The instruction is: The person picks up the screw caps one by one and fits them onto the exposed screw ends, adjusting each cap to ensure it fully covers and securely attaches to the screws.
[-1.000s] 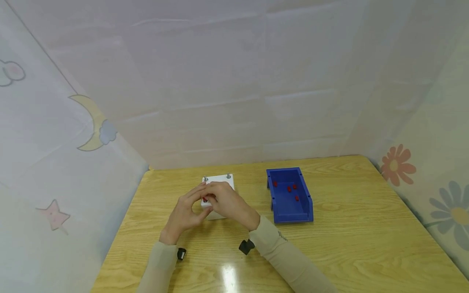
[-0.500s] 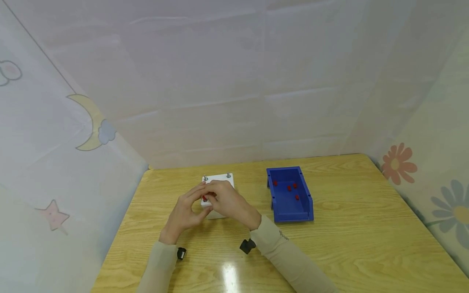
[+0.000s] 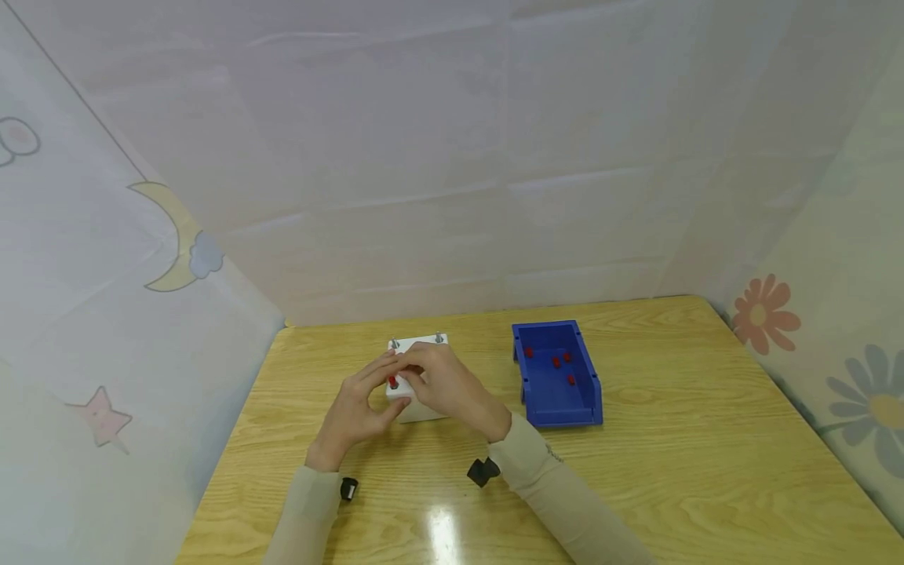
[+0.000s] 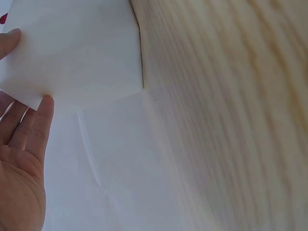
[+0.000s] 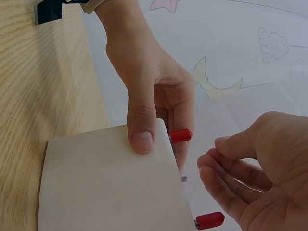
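A white box (image 3: pixel 422 413) stands on the table with threaded bolts rising from its top. My left hand (image 3: pixel 351 412) grips the box at its left, thumb on the near side and fingers on the opposite side. Beside that thumb, a red cap (image 5: pixel 182 135) sits on a corner bolt. Another red cap (image 5: pixel 210 220) covers a second bolt, and a bare bolt (image 5: pixel 184 179) shows between them. Over the box top, my right hand (image 3: pixel 452 384) hovers with loosely bent fingers, just off the first cap, nothing visible between fingertips and thumb. Uncapped metal bolts (image 3: pixel 439 338) stand at the far corners.
To the right of the box is a blue bin (image 3: pixel 565 418) with several red caps (image 3: pixel 556 362) lying inside. Printed cloth walls (image 3: pixel 452 196) rise behind the table (image 3: pixel 678 471) and at both sides. Black wrist mounts (image 3: pixel 482 472) hang below the sleeves.
My right hand has let go of the red cap at the near left corner and shifted slightly right, leaving the cap in plainer view. The left hand keeps its hold on the box.
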`<state>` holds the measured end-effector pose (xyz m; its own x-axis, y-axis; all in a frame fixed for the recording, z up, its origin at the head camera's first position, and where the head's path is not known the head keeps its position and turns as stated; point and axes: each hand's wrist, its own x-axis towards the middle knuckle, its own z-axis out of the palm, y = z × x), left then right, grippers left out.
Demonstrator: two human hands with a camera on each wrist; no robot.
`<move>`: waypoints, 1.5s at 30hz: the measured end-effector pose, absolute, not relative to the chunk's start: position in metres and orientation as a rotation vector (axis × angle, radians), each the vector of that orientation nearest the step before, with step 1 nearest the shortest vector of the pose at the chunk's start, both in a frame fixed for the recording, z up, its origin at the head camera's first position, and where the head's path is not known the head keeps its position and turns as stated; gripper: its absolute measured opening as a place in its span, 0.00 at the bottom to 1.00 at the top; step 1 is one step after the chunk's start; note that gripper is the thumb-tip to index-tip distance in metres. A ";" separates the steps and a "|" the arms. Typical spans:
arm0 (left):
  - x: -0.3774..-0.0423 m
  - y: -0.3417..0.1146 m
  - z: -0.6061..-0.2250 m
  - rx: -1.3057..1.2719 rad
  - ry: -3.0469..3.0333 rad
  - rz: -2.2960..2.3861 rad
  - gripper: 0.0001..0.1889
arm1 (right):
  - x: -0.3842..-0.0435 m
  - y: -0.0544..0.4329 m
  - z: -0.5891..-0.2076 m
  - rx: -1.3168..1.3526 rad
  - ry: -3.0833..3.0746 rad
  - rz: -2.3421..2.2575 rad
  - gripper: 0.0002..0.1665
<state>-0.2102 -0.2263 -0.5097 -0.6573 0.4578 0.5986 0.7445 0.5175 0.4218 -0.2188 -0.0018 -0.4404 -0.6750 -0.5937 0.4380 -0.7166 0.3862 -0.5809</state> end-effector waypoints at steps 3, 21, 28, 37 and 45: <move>-0.210 -0.226 -0.510 -0.984 -2.347 -0.934 0.35 | -0.219 0.001 -0.439 1.173 -2.463 1.177 0.11; -0.210 -0.226 -0.510 -0.972 -2.349 -0.930 0.32 | -0.222 0.016 -0.438 1.092 -2.439 1.189 0.07; -0.210 -0.226 -0.510 -0.965 -2.360 -0.915 0.32 | -0.225 0.024 -0.438 1.078 -2.387 1.163 0.07; -0.213 -0.226 -0.513 -0.985 -2.324 -0.888 0.32 | -0.229 0.034 -0.442 1.043 -2.369 1.201 0.07; -0.210 -0.227 -0.512 -0.963 -2.369 -0.920 0.32 | -0.232 0.042 -0.444 1.001 -2.385 1.248 0.07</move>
